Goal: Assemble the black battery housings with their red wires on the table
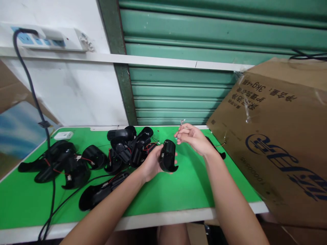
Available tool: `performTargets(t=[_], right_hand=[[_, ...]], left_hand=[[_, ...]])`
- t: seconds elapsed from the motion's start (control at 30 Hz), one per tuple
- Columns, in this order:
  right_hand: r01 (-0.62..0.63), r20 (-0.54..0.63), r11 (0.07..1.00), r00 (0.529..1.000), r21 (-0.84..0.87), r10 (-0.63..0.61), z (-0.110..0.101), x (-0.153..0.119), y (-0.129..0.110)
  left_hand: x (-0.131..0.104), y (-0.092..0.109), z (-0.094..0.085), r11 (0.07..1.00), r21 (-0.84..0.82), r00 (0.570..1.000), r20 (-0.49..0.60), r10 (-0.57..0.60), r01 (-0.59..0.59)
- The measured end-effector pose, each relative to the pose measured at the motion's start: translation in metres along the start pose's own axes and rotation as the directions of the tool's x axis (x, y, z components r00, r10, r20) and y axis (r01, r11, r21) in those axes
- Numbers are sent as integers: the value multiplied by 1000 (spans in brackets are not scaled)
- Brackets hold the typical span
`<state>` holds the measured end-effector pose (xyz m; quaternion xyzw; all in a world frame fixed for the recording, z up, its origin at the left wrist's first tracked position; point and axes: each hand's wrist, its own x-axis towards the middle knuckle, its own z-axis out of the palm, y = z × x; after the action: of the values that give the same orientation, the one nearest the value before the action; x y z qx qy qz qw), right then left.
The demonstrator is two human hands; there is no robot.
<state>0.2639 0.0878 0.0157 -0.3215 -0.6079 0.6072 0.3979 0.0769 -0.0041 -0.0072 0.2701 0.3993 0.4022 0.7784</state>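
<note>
My left hand [152, 164] is closed round a glossy black curved plastic housing [168, 156], held tilted above the green tabletop. Just to its right and a little higher, my right hand [190, 136] pinches a short thin wire lead [181, 124]. A pale tip sticks out above the fingers and a small bit shows below them; what exactly is on its ends is too small to tell. The lead and the housing are apart. Left of my left hand lies a pile of similar black plastic parts [122, 149], several with red wires.
More black parts [76, 173] lie at the left, near a hanging black cable [53, 170]. A white adapter [63, 135] sits at the back left. A large cardboard box [268, 143] borders the right side, with a black piece [221, 154] beside it. Behind stands a green shutter [173, 92].
</note>
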Motion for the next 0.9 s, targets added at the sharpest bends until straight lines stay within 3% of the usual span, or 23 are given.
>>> performTargets(t=[0.27, 0.47, 0.73, 0.9], right_hand=[[86, -35, 996, 996, -13, -87, 7, -2, -4], [137, -74, 983, 986, -119, -147, 7, -4, -1], [317, 38, 903, 947, -289, -320, 26, -13, -9], [363, 163, 847, 932, -388, -324, 45, -26, -19]], left_hand=[[-6, 8, 3, 999, -36, 1000, -5, 2, -2], [-7, 9, 1, 998, -56, 1000, 11, 20, -20], [-6, 7, -8, 990, -136, 983, 175, 56, -32], [-8, 9, -15, 990, -138, 979, 204, -2, 31]])
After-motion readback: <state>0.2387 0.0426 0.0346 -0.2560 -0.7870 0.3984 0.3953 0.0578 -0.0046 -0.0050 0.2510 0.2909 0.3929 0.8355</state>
